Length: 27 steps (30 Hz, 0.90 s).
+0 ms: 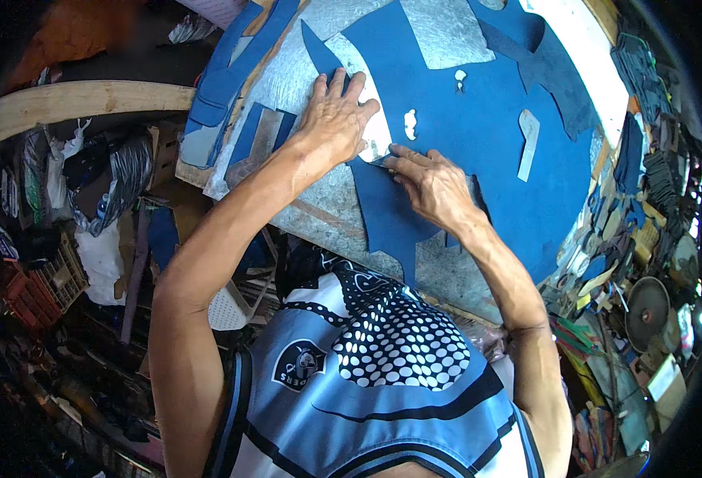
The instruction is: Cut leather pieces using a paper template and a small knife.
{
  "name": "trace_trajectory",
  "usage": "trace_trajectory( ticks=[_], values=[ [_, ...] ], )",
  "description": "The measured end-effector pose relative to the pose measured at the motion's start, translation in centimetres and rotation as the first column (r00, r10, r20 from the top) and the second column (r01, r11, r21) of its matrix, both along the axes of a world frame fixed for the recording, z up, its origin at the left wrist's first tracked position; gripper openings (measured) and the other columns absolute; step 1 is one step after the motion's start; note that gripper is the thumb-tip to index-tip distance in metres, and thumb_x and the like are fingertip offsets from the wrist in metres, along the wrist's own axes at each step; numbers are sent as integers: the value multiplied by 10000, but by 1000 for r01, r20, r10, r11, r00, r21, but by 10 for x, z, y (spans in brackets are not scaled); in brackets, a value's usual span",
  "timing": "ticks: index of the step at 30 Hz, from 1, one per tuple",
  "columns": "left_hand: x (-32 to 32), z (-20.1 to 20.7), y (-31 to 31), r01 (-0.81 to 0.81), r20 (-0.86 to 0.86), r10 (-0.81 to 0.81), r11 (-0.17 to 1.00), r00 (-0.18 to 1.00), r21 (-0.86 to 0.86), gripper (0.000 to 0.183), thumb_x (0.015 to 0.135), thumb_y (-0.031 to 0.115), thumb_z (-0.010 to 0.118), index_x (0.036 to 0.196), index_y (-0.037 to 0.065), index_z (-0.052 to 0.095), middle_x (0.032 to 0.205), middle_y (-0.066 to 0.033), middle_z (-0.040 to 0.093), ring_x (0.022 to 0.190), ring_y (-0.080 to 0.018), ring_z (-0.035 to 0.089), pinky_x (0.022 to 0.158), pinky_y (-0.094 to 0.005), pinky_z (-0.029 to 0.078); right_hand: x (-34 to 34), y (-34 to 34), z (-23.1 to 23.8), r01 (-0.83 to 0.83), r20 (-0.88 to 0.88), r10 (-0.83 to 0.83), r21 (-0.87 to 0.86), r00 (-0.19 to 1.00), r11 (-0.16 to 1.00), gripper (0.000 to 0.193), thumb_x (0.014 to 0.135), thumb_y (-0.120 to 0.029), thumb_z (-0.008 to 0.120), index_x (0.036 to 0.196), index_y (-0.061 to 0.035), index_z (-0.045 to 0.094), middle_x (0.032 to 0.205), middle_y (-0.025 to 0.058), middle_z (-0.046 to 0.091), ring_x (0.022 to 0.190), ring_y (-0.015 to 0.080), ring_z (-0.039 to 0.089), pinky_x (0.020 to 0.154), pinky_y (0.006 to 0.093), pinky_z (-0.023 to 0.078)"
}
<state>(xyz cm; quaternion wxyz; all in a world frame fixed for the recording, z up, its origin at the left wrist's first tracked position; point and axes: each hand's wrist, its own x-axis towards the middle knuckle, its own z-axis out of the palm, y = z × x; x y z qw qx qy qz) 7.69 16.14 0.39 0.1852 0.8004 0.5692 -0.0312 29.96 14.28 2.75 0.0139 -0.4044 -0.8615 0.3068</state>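
A worktable [319, 199] with a scratched, grey metal-clad top carries the work. A large sheet of blue material [486, 127] lies flat across most of it, with cut-out gaps that show the grey top beneath. A pale template [367, 95] rests on the sheet near its left edge. Blue offcut strips [231, 72] lie along the table's left rim, and a darker blue piece [558, 72] overlaps the sheet at the far right.

light: bright daylight, table centre | glare: top right | edges: dark, fisheye-bent, blurred
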Motion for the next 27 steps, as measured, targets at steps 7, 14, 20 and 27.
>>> trace_trajectory(
  ticks=[7, 14, 20, 27],
  values=[
    [3, 4, -1, 8, 4, -9, 1000, 1000, 3, 550, 763, 309, 818, 1231, 123, 596, 1492, -255, 372, 1411, -484, 311, 1137, -615, 265, 8, 35, 0, -232, 22, 232, 4, 972, 973, 288, 875, -125, 629, 1151, -168, 699, 1251, 46, 680, 985, 330, 659, 860, 426, 549],
    [13, 12, -1, -53, 4, 54, 998, 999, -37, 591, 751, 330, 816, 1234, 80, 585, 1518, -297, 330, 1411, -515, 296, 1148, -615, 238, 5, 50, 5, -345, 99, 341, 27, 935, 938, 273, 877, -138, 650, 1141, -172, 709, 1224, 90, 660, 1039, 308, 644, 888, 434, 525],
    [14, 11, -1, -67, 6, 67, 997, 998, -48, 607, 745, 310, 814, 1244, 59, 575, 1501, -296, 326, 1412, -523, 276, 1141, -613, 249, 12, 65, 2, -369, 89, 363, 68, 928, 927, 246, 880, -160, 665, 1116, -192, 727, 1184, 127, 634, 1048, 301, 646, 898, 450, 515],
    [10, 19, -4, -69, 10, 69, 996, 998, -50, 589, 745, 299, 815, 1222, 47, 577, 1491, -308, 328, 1402, -531, 282, 1141, -613, 246, 30, 100, 11, -394, 161, 382, 50, 910, 918, 239, 896, -165, 653, 1115, -220, 734, 1297, 76, 619, 1164, 287, 608, 1013, 460, 465]
  ],
)
